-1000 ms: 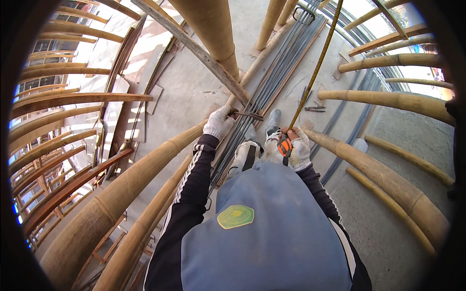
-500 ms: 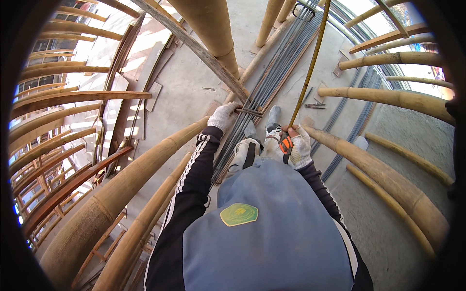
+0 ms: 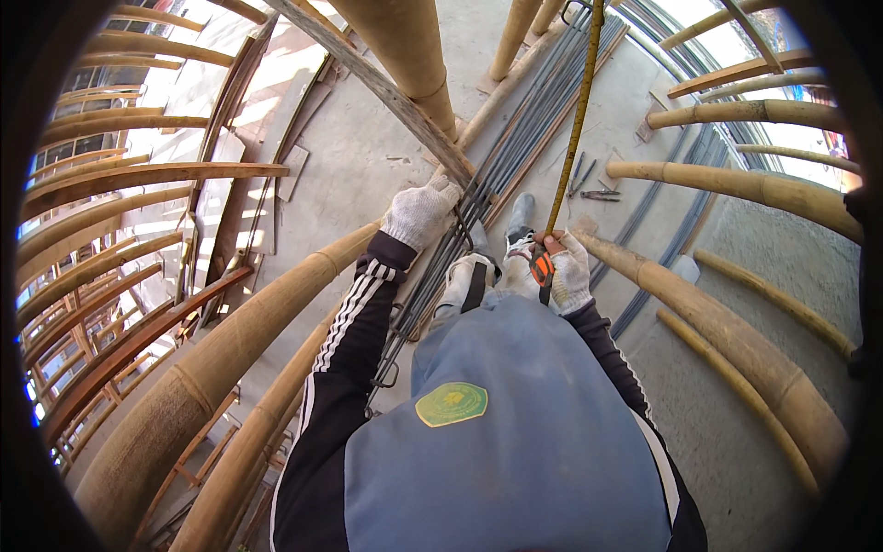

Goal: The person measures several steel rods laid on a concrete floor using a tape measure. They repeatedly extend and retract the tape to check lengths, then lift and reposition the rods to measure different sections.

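In a white knitted glove, my left hand is closed on a bent steel bar that looks like a rebar stirrup; the fingers partly hide it. Beneath it runs a long bundle of grey rebar. My right hand, gloved with bare fingertips showing, grips an orange and black tape measure near my waist. Its yellow blade is pulled out and stretches away past the top of the view.
Bamboo poles stand on both sides of me. A wooden plank slants down to the rebar. Pliers lie on the concrete floor right of the bundle, near more rebar. Boards lie at left.
My left hand has come up and closer with the bent bar, which has turned. The tape blade has swung slightly left at its far end. My right hand stays nearly in place.
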### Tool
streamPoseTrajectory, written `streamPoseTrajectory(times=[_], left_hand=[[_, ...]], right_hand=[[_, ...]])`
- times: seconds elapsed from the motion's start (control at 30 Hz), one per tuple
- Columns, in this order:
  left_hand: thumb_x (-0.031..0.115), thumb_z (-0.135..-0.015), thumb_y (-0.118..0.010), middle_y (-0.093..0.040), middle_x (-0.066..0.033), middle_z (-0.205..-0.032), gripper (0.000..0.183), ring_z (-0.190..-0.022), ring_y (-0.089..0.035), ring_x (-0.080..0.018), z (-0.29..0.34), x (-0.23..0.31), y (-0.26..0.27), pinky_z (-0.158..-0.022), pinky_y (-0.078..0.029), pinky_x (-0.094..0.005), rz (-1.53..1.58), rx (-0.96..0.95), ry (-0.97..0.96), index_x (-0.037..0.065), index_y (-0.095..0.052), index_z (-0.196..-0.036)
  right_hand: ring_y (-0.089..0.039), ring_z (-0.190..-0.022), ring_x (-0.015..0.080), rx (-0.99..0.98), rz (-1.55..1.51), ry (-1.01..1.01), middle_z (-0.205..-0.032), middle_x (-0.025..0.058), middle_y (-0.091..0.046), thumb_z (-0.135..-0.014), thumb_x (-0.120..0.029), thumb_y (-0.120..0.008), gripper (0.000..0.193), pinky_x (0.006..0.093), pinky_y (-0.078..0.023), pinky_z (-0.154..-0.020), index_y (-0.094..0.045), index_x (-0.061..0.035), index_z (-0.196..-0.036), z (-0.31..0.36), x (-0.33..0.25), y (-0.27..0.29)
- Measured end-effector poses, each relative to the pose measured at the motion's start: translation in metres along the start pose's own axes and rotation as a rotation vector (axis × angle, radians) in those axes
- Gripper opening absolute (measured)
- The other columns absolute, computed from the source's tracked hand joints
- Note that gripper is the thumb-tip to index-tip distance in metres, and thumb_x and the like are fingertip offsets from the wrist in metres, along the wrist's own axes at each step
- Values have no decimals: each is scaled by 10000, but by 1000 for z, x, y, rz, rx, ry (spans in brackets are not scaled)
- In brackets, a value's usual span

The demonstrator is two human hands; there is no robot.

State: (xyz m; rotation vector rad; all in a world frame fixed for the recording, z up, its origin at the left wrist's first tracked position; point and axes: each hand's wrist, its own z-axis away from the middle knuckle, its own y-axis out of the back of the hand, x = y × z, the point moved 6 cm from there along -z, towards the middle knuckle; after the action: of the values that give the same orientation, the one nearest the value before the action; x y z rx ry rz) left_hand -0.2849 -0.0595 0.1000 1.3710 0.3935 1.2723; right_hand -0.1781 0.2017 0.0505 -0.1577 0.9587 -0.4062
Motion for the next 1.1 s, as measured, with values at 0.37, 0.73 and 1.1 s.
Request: streamPoseTrajectory(times=[0.37,0.73,1.1], left_hand=[[240,-880,-719,-694,-103,-1058,210,-890,-726,-327,12,21,6,-734,-597,-443,53,122,-210,111,-751,-1042],[429,-1053,-639,-713,-74,-860,449,-838,-628,-133,53,-43,-50,-792,-515,-324,831,-22,497,-3,-757,-1069],[339,-1054,-664,-692,0,-859,344,-787,-587,-68,32,-23,-49,-718,-506,-286,1147,-4,447,11,-751,-1112]], right_hand=[[-711,-937,222,-107,-190,-22,-1110,155,-702,-1059,-121,-607,161,362,-610,-797,-676,21,-1090,-9,-1,-10],[-696,-947,207,-323,0,8,-1218,177,-670,-1056,-148,-620,204,331,-585,-799,-673,26,-1147,-20,-2,-60],[-654,-961,113,-453,222,127,-1100,40,-675,-1062,-94,-596,258,241,-525,-813,-664,15,-1286,-29,7,-88]])
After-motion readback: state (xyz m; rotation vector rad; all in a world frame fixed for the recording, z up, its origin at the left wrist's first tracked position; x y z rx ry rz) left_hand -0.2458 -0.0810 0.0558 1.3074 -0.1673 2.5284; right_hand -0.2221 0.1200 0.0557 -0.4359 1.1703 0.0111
